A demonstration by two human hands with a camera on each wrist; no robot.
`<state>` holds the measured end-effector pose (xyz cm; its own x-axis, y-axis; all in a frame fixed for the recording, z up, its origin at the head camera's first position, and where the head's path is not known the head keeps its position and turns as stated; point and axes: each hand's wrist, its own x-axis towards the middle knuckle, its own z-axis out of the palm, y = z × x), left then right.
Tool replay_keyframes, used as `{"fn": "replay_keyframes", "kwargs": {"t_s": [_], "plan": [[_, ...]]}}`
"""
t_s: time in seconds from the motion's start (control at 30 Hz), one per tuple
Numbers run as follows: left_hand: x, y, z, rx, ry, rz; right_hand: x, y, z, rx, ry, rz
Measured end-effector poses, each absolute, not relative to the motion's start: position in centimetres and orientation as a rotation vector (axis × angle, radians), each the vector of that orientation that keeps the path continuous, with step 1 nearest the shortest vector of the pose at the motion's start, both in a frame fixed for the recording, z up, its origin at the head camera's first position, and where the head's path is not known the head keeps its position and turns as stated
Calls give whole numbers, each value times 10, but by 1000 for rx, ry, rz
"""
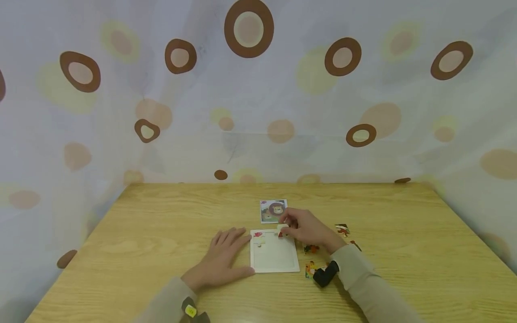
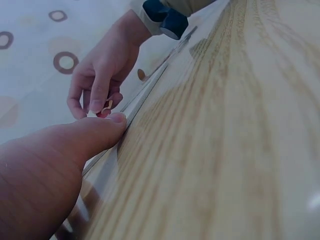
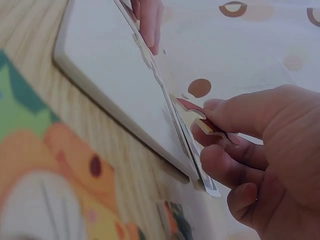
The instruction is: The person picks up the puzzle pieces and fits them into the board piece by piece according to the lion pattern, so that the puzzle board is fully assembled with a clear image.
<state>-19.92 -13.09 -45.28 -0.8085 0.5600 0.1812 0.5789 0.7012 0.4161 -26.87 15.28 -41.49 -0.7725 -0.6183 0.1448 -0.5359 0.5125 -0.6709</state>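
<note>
A white puzzle tray (image 1: 274, 260) lies on the table, with a joined section of puzzle (image 1: 259, 238) in its upper left corner. The right hand (image 1: 311, 228) pinches a puzzle piece (image 1: 281, 230) between thumb and fingers over the tray's upper right part; in the right wrist view the piece (image 3: 192, 107) shows a reddish edge and is tilted. Fingers spread, the left hand (image 1: 222, 260) rests at the tray's left edge, its thumb touching the rim in the left wrist view.
Behind the tray lies a small picture card (image 1: 268, 216) showing a lion. Several loose puzzle pieces, among them one with orange and yellow (image 1: 310, 269) and one farther back (image 1: 342, 229), lie right of the tray, partly behind the right wrist. A patterned curtain hangs behind the table.
</note>
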Motion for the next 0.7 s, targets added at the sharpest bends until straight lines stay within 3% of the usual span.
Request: {"fn": "replay_keyframes", "kwargs": {"t_s": [0.7], "plan": [[-200,-130,-453,-961,-2854,-717,-268,128,-426,-1117,2617,-1080]]}}
